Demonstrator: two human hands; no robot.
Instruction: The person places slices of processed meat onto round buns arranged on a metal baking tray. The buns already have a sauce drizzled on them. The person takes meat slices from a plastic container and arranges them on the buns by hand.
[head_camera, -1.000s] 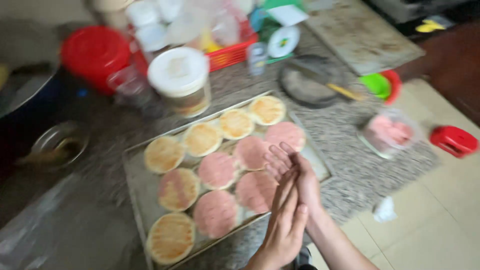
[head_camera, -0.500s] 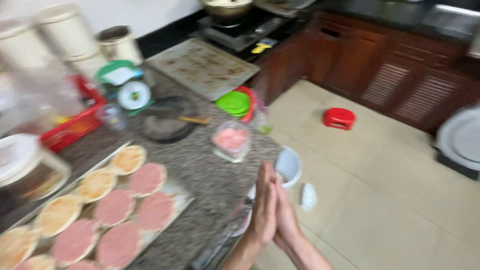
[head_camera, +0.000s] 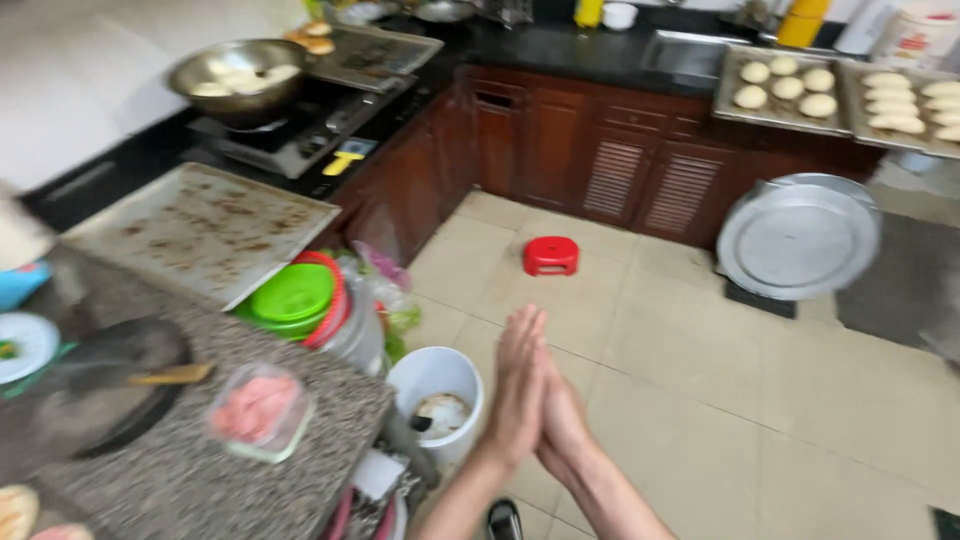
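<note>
Hands: left hand (head_camera: 520, 385) and right hand (head_camera: 562, 415) were pressed palm to palm, fingers straight, each grip flat and holding nothing, above the tiled floor (head_camera: 700, 380) near the middle. White bucket (head_camera: 437, 390) stood just left of them. Clear container of pink slices (head_camera: 258, 410) rested on the granite surface (head_camera: 180, 480), left. Red stool (head_camera: 551, 256) sat farther off. Trays of dough (head_camera: 785, 85) lay far right.
</note>
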